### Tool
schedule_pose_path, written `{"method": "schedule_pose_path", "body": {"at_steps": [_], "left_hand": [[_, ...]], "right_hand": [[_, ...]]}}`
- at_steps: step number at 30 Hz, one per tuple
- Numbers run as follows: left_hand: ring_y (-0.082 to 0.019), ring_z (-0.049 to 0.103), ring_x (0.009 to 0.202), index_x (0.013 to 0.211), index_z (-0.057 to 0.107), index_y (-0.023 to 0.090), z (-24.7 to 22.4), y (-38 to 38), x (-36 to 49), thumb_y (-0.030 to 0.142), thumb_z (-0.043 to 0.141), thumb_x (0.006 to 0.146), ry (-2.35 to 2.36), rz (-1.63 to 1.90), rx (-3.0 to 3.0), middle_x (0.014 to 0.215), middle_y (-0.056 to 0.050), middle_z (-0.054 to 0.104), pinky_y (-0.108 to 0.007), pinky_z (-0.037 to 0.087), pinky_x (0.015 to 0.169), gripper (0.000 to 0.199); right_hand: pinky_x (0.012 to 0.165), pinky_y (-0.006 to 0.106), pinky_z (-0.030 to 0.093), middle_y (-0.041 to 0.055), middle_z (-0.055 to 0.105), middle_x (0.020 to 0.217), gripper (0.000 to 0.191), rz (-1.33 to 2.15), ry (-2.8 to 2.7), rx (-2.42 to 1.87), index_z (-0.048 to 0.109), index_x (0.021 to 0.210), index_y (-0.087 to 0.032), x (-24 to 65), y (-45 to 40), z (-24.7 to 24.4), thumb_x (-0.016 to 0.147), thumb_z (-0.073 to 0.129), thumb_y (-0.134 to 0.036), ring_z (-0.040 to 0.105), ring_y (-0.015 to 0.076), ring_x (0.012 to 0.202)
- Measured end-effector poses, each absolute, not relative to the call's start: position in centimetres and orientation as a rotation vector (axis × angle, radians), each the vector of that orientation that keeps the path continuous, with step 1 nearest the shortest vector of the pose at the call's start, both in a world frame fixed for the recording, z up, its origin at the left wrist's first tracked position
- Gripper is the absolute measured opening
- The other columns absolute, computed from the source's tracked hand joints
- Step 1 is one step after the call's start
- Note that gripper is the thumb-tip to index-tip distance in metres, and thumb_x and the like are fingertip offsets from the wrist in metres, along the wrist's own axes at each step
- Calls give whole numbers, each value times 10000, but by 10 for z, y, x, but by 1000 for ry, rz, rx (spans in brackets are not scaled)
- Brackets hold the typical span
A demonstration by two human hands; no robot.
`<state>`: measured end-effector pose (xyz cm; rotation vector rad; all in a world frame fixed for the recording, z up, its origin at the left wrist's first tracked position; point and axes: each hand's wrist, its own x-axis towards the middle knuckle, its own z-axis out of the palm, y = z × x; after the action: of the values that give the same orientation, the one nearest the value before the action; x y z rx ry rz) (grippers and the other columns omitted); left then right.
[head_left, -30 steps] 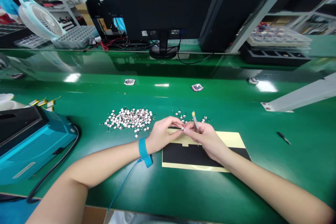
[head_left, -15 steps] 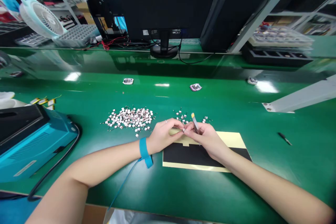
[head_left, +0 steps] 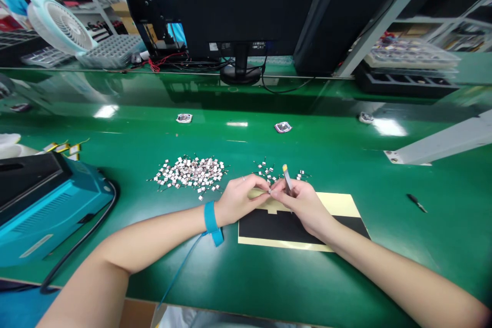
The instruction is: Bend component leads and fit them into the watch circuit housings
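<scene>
Teal strap (head_left: 210, 217) at its wrist, the left hand (head_left: 243, 198) pinches a tiny part (head_left: 269, 191) above the sheet (head_left: 295, 226), while the right hand (head_left: 302, 198), closed around tweezers (head_left: 287, 182), brings its fingertips to the same part. From that part, the pile (head_left: 190, 171) lies toward nine o'clock, a few loose pieces (head_left: 265, 167) at twelve, and the pen (head_left: 417, 203) at three, well apart.

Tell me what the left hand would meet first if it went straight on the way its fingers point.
The left hand would first press on the small part at its fingertips, then likely meet the right hand, which holds tweezers; exact depth is unclear.
</scene>
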<state>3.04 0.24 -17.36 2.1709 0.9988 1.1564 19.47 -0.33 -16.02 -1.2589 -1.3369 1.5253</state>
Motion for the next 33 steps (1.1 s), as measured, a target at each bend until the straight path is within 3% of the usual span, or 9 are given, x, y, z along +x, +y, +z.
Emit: {"method": "schedule_pose_path", "body": {"at_steps": [11, 18, 24, 33], "left_hand": [[-116, 640, 744, 774, 546, 161, -172, 3, 28, 220, 612, 740, 983, 1160, 2087, 779, -13, 666, -207, 502, 687, 94], [-118, 640, 719, 769, 554, 153, -173, 6, 28, 239, 623, 732, 1002, 1182, 2023, 750, -14, 661, -208, 504, 663, 116], [-113, 630, 713, 777, 552, 159, -172, 6, 27, 235, 599, 755, 958, 1150, 2145, 755, -10, 657, -201, 490, 666, 93], [-96, 645, 702, 905, 521, 142, -176, 9, 27, 230, 614, 744, 871, 1159, 2162, 801, -31, 671, -174, 521, 670, 205]], "right_hand": [[689, 283, 423, 13, 612, 698, 366, 1573, -1286, -1212, 403, 528, -164, 199, -1, -160, 609, 713, -341, 563, 147, 698], [710, 297, 414, 41, 626, 810, 353, 1543, -1337, -1201, 411, 551, -167, 200, -1, -158, 639, 691, -363, 572, 175, 792], [650, 280, 412, 34, 608, 778, 309, 1508, -1362, -1213, 494, 631, -169, 198, -2, -161, 601, 725, -372, 551, 157, 713], [604, 267, 409, 35, 609, 739, 329, 1457, -1402, -1269, 435, 648, -177, 199, -3, -164, 629, 700, -371, 548, 151, 680]]}}
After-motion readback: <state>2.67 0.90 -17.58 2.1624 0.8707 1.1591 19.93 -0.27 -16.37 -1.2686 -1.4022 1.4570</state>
